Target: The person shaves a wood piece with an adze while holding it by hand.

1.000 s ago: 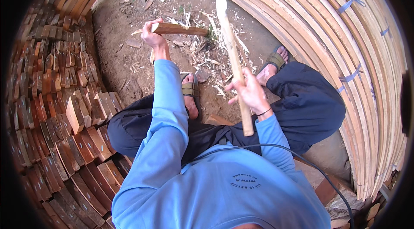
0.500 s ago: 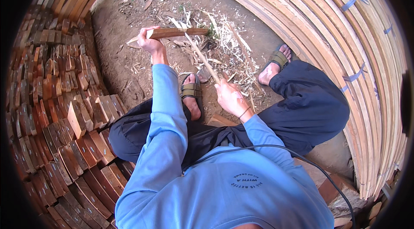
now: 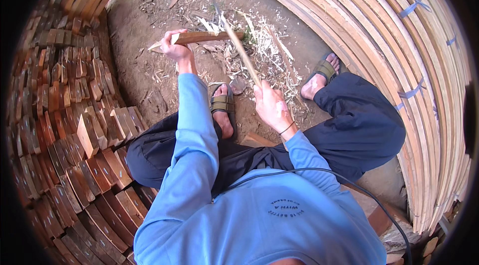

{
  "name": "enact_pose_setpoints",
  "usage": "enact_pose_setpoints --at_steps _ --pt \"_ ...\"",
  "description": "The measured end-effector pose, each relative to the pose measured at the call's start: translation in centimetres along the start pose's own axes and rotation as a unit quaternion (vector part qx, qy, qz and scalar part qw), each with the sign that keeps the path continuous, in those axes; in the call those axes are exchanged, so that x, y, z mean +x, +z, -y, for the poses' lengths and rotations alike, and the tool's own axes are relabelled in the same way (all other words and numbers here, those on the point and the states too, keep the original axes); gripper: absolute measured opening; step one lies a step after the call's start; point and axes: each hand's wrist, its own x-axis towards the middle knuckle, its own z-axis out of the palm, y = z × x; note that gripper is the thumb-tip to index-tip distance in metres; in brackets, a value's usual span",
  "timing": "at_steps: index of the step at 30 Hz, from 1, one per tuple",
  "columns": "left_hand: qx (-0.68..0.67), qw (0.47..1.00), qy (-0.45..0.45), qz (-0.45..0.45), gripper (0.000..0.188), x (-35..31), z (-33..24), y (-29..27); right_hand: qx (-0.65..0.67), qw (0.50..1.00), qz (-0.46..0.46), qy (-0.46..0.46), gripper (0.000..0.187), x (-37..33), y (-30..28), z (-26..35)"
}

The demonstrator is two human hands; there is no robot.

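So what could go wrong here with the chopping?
The left hand grips the wooden piece right where the long blade in the right hand meets it, so a slip might cut fingers. The sandalled foot sits just below, exposed to a glancing stroke or flying chips.

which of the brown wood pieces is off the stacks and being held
The pointed brown wood piece in the left hand, held above the dirt; all others sit in the stacks at left.
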Motion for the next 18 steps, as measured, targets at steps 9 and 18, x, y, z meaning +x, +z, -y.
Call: enact_pose_setpoints --at_steps 9,18 --pt "0.008 1.000 0.006 -0.007 0.034 -0.5 -0.3 1.1 -0.088 0.995 -0.027 -0.038 0.020 0.2 1.5 -1.9" --pt "0.008 1.000 0.010 0.006 0.033 -0.1 0.2 1.1 -0.083 0.995 0.050 0.010 0.023 0.4 0.7 -1.6"
